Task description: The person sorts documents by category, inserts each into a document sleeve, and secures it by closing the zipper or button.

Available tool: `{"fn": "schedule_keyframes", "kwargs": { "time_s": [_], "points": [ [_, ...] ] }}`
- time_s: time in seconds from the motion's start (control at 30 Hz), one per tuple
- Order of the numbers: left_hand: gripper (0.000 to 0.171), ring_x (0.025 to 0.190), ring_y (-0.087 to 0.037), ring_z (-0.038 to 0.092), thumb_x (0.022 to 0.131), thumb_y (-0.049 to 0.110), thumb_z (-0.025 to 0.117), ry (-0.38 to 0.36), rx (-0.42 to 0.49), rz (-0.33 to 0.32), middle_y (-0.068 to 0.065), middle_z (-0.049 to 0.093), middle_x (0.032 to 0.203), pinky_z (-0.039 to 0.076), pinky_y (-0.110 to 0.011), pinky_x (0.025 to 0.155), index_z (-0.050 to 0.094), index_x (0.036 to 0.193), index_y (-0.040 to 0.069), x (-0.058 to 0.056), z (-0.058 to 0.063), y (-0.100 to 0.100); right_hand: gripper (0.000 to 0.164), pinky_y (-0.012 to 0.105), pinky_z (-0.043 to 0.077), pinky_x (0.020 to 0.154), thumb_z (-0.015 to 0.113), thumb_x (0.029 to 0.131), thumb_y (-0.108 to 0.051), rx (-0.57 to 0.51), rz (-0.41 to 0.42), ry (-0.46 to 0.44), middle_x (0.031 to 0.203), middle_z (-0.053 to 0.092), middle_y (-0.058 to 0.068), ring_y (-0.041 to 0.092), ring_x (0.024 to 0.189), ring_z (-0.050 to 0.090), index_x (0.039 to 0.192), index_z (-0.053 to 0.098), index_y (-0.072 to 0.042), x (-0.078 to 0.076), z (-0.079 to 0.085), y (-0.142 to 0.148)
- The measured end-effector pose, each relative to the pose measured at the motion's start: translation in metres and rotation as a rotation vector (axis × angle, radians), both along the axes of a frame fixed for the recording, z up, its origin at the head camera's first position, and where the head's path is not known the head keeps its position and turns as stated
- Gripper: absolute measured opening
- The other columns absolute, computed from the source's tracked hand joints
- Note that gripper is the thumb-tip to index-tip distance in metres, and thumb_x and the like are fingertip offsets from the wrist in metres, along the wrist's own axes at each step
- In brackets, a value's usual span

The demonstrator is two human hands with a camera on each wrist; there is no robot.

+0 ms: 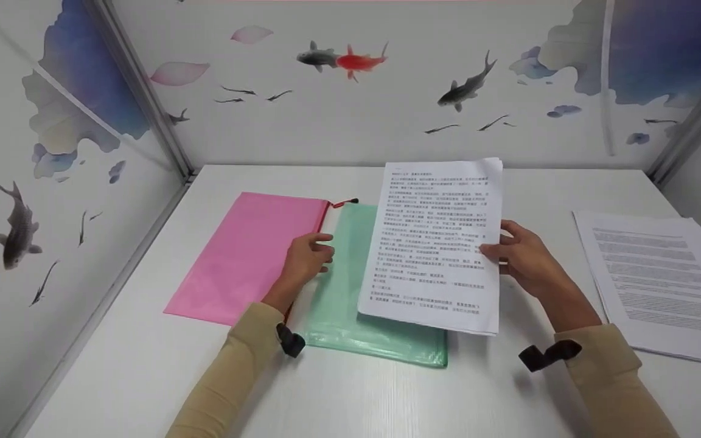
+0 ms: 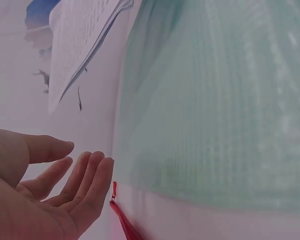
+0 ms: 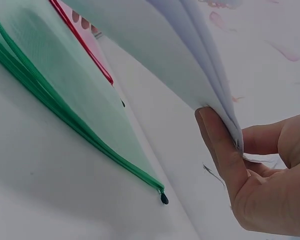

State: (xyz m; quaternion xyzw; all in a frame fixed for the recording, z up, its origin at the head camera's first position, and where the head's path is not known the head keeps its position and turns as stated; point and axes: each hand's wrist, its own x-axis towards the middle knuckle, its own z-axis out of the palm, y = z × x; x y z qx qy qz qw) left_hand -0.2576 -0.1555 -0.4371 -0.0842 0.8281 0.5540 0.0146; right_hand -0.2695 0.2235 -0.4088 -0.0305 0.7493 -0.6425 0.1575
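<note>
A stack of printed paper sheets [image 1: 432,243] is held up over the green zip folder [image 1: 381,344], hiding much of it. My right hand [image 1: 524,255] pinches the stack's right edge between thumb and fingers; the right wrist view shows the fingers [image 3: 222,150] behind the sheets. My left hand [image 1: 308,258] hovers between the pink zip folder [image 1: 247,255] and the green one, fingers loosely bent, holding nothing. In the left wrist view that hand [image 2: 55,190] is beside the green folder [image 2: 205,110], apart from the sheets [image 2: 82,40].
Another stack of printed sheets [image 1: 667,280] lies at the right of the white table [image 1: 350,401]. White panels painted with fish [image 1: 466,85] enclose the table at the back and sides. A red zip pull [image 1: 343,204] sticks out near the pink folder's top corner.
</note>
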Motion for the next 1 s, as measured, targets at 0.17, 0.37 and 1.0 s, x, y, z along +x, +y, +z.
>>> {"fn": "schedule_keyframes", "kwargs": {
  "time_s": [0.17, 0.37, 1.0],
  "points": [
    [0.035, 0.095, -0.027, 0.068, 0.099, 0.011, 0.061, 0.003, -0.05, 0.04, -0.015, 0.068, 0.115, 0.061, -0.035, 0.082, 0.062, 0.133, 0.006, 0.002, -0.004, -0.016, 0.067, 0.03, 0.058, 0.084, 0.06, 0.1, -0.015, 0.006, 0.009, -0.006, 0.122, 0.066, -0.003, 0.013, 0.1, 0.071, 0.157, 0.024, -0.011, -0.003, 0.001, -0.011],
    [0.04, 0.109, -0.032, 0.067, 0.098, 0.013, 0.061, 0.024, -0.139, 0.033, -0.016, 0.065, 0.124, 0.058, -0.043, 0.096, 0.057, 0.137, 0.006, 0.005, -0.007, -0.032, 0.066, 0.031, 0.058, 0.085, 0.059, 0.1, -0.015, 0.007, 0.026, -0.006, 0.128, 0.063, 0.004, 0.016, 0.102, 0.07, 0.157, 0.024, -0.011, -0.006, 0.003, -0.024],
    [0.076, 0.125, -0.037, 0.045, 0.081, 0.026, 0.081, -0.151, -0.572, -0.01, -0.017, 0.053, 0.141, 0.035, -0.06, 0.111, 0.048, 0.149, 0.012, 0.014, -0.002, -0.049, 0.066, 0.032, 0.059, 0.083, 0.059, 0.099, -0.011, -0.119, 0.074, -0.07, 0.126, 0.066, 0.005, 0.019, 0.103, 0.072, 0.156, 0.027, -0.013, -0.01, -0.008, -0.068]
  ]
}}
